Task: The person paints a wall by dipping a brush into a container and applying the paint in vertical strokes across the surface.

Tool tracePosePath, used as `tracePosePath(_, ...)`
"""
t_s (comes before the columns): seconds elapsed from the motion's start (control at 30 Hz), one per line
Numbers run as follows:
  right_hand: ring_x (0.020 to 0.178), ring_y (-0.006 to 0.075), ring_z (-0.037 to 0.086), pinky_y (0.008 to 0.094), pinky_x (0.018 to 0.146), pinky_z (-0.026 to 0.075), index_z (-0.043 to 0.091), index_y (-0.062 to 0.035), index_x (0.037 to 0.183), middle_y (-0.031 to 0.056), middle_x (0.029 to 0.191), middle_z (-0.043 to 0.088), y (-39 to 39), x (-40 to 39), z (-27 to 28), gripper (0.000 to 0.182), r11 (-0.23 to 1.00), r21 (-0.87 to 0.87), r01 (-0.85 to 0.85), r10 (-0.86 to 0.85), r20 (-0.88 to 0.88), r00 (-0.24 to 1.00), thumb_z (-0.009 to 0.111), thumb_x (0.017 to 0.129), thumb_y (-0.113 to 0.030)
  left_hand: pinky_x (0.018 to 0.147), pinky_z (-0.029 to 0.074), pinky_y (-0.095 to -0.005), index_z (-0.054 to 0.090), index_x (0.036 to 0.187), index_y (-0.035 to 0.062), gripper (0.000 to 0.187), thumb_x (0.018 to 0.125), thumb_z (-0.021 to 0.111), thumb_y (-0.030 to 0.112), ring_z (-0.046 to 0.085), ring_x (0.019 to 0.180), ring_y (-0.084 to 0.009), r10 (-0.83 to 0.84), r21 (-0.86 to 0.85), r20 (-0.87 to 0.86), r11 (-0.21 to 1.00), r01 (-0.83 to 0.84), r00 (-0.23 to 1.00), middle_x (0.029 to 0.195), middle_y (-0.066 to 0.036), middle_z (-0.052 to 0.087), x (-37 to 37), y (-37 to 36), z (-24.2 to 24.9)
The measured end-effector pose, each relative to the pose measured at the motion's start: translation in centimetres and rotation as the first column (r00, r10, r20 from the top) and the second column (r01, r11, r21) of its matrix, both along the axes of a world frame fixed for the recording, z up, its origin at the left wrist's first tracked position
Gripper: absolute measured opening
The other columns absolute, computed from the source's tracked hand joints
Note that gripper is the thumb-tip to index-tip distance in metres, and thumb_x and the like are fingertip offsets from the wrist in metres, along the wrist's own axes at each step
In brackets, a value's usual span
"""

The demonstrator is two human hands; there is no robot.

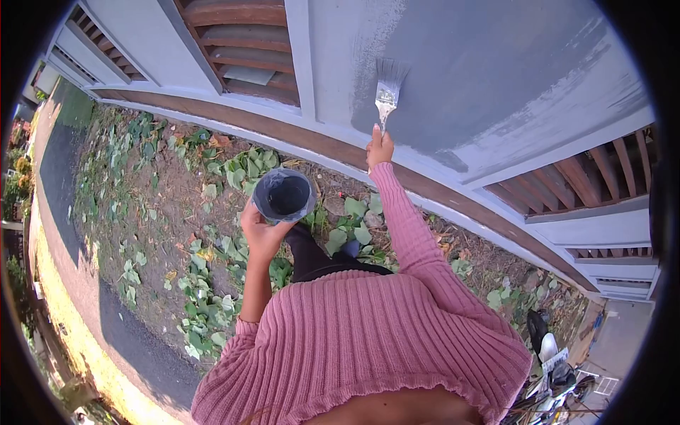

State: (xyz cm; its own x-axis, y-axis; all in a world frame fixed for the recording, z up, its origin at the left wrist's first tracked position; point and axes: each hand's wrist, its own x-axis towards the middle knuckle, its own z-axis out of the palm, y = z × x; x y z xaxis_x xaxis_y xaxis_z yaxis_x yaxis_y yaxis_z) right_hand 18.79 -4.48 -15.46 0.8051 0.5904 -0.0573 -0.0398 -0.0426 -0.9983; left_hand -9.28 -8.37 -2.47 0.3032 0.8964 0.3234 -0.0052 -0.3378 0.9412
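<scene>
Paintbrush (388,95) is in right hand (380,147), fingers closed round the handle near its lower end. Bristles are against the wall panel (335,64), at the left part of the dark grey paint patch (482,78). Bristles look grey; metal band and handle are smeared with pale paint. Patch edges are streaky, lighter grey showing through on both sides.

Left hand (263,228) is clamped on the cup (285,195), gripping it from the side and below, mouth facing the camera. Cup is dark grey inside, with paint-smeared rim; can't tell how full. Hands are well apart, one item each. Cup is out over the ground (159,212), clear of the wall, not touching the brush.

Brown louvres (244,37) sit in a framed opening left of the panel; more brown slats (577,177) to the right. Brown strip (319,144) runs along the wall's lower part. Leafy vines (251,166) and dry leaves cover much of the soil. Paved path (64,191) runs at far left. Mixed pile of objects (559,375) at lower right, too small to sort out. Person wears a pink ribbed top (361,333), dark legwear below.
</scene>
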Motion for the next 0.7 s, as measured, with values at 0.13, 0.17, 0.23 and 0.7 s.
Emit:
tracePosePath(0.13, 0.038, 0.0136, 0.043, 0.0292, 0.037, 0.032, 0.047, -0.0041, 0.073, 0.0041, 0.047, 0.043, -1.0, -0.7, -3.7, 0.039, 0.991, -0.132, 0.035, -0.025, 0.073, 0.997, 0.046, 0.087, -0.040, 0.078, 0.044, -0.0268, 0.060, 0.099, -0.0015, 0.043, 0.059, 0.075, 0.005, 0.057, 0.087, -0.0139, 0.047, -0.058, -0.031, 0.997, -0.048, 0.998, 0.097, -0.007, 0.059, -1.3, 0.1, 0.1)
tracePosePath(0.17, 0.042, 0.0185, 0.051, 0.0326, 0.043, 0.038, 0.052, -0.0007, 0.073, 0.0084, 0.048, 0.048, -1.4, -0.9, -4.4, 0.042, 0.969, -0.243, 0.039, -0.014, 0.102, 0.995, 0.046, 0.087, -0.039, 0.078, 0.044, -0.0268, 0.060, 0.099, -0.0015, 0.043, 0.059, 0.075, 0.005, 0.057, 0.087, -0.0139, 0.051, -0.060, -0.039, 0.997, -0.053, 0.998, 0.097, -0.007, 0.059, -1.4, 0.1, 0.2)
tracePosePath(0.23, 0.042, 0.0197, 0.052, 0.0336, 0.043, 0.039, 0.052, -0.0008, 0.073, 0.0090, 0.048, 0.049, -1.7, -1.5, -6.4, 0.044, 0.962, -0.273, 0.019, -0.004, 0.058, 0.998, 0.045, 0.087, -0.042, 0.078, 0.047, -0.0274, 0.056, 0.100, -0.0018, 0.048, 0.056, 0.077, -0.002, 0.059, 0.085, -0.0139, 0.045, -0.033, -0.026, 0.998, -0.046, 0.999, 0.094, -0.007, 0.063, -1.6, 0.3, 0.4)
tracePosePath(0.7, 0.036, 0.0127, 0.035, 0.0288, 0.032, 0.029, 0.042, -0.0107, 0.074, 0.0031, 0.050, 0.041, -3.8, -6.1, -10.1, 0.038, 0.864, -0.450, -0.227, -0.010, -0.466, 0.885, 0.047, 0.084, -0.047, 0.078, 0.046, -0.0276, 0.057, 0.098, -0.0027, 0.047, 0.056, 0.076, -0.002, 0.060, 0.084, -0.0147, 0.068, -0.001, 0.005, 0.998, -0.068, 0.998, 0.093, -0.008, 0.062, -2.7, 2.2, 1.9)
